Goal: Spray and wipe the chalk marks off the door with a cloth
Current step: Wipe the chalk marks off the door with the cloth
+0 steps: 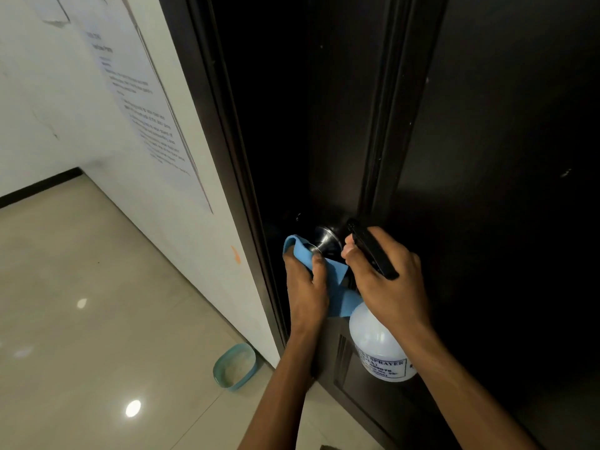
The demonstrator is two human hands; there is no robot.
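A dark brown door [487,125] fills the right half of the head view. Its round metal knob [325,239] sits low at the centre. My left hand [305,287] grips a blue cloth [337,280] and holds it against the knob. My right hand [386,280] is curled round the black trigger head of a white spray bottle [380,345], whose nozzle points at the door just right of the knob. A few small pale specks show on the door's right panel [566,173]. No clear chalk marks are visible in this dim light.
A white wall [194,222] with a printed paper notice [143,102] stands left of the door frame. A teal basin [234,367] sits on the glossy tiled floor [97,319] by the wall's foot. An orange smudge [236,254] marks the wall.
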